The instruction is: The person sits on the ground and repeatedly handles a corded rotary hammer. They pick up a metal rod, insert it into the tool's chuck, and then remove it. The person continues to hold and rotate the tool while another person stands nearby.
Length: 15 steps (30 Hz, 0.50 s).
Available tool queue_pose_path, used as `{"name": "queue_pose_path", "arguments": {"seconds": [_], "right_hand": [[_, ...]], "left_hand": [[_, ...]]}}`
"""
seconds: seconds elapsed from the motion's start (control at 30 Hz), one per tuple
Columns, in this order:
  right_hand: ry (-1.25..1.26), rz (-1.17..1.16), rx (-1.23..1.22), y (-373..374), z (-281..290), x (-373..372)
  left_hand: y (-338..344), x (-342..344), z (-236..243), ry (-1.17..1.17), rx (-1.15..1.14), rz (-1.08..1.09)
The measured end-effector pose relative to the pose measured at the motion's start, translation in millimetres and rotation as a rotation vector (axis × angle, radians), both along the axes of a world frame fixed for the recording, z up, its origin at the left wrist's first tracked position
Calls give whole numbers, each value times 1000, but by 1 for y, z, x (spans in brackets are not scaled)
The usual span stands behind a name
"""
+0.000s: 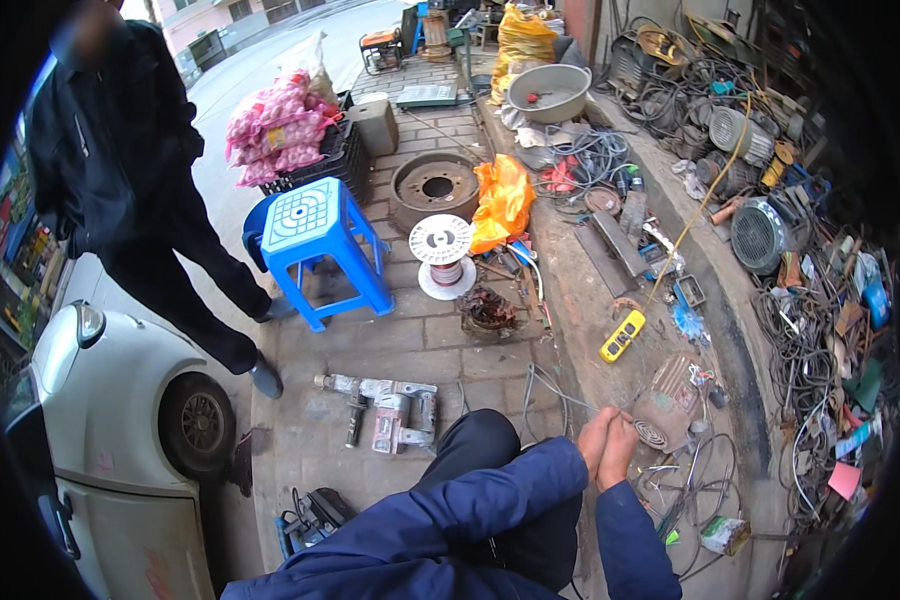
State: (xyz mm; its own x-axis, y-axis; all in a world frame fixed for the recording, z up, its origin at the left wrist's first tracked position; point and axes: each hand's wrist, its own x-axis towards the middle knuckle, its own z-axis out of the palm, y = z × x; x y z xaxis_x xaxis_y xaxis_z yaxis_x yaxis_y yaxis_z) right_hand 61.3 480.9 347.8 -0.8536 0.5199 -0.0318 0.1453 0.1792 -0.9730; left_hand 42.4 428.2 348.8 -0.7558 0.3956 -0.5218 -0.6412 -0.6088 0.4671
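My left hand point(593, 440) and my right hand point(619, 453) are closed against each other in front of my right knee. A thin grey cord point(555, 390) runs across the paving to my fingertips, and both hands seem to pinch it; its end is hidden by the fingers. A dusty rotary hammer drill point(395, 408) with a side handle lies on the bricks left of my knee. Just beyond my hands are a round metal coil point(651, 433) and a dusty clear flat plastic piece point(675, 385). Loose wires point(690, 480) lie right of my right sleeve.
Farther off stand a blue stool point(315, 240), a white wire spool point(441, 250) and a wheel rim point(432, 185). A yellow pendant control point(623, 336) lies on the step. Motors point(758, 235) and tangled cables crowd the right. A person point(120, 140) stands left, by a car point(120, 400).
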Motion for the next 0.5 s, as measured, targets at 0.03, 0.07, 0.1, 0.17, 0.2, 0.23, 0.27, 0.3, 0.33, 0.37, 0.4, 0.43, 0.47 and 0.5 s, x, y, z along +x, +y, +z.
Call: {"name": "queue_pose_path", "arguments": {"seconds": [0.03,0.07,0.1,0.17,0.2,0.23,0.27,0.3,0.33,0.37,0.4,0.43,0.47,0.5], "right_hand": [[-39,7,-25,0,2,0],[-66,8,-54,0,3,0],[-85,8,-92,0,5,-1],[-88,6,-57,1,6,-3],[-93,2,-67,2,6,-3],[-80,14,-36,2,6,-4],[-69,24,-27,3,5,-4],[-64,13,-34,4,4,-4],[-54,29,-29,5,3,-4],[-50,25,-40,6,2,-4],[-51,14,-76,7,2,-3],[-59,19,-40,8,2,-2],[-70,16,-30,9,3,-2],[-92,4,-37,9,5,-2]], "left_hand": [[-3,0,2,-8,-2,-5],[-5,2,4,-17,-2,-13],[-6,1,6,-9,-1,-24],[-8,2,9,-25,18,-22],[-8,2,10,-31,27,-24],[-8,1,10,-15,16,-26],[-6,1,10,0,5,-28],[-4,1,8,14,-1,-36],[-3,-1,6,10,1,-27],[-1,-1,4,6,7,-21],[1,-1,1,0,12,-17],[2,0,-1,-9,17,-13],[3,1,-2,-19,20,-12],[4,1,-4,-25,24,-10]]}}
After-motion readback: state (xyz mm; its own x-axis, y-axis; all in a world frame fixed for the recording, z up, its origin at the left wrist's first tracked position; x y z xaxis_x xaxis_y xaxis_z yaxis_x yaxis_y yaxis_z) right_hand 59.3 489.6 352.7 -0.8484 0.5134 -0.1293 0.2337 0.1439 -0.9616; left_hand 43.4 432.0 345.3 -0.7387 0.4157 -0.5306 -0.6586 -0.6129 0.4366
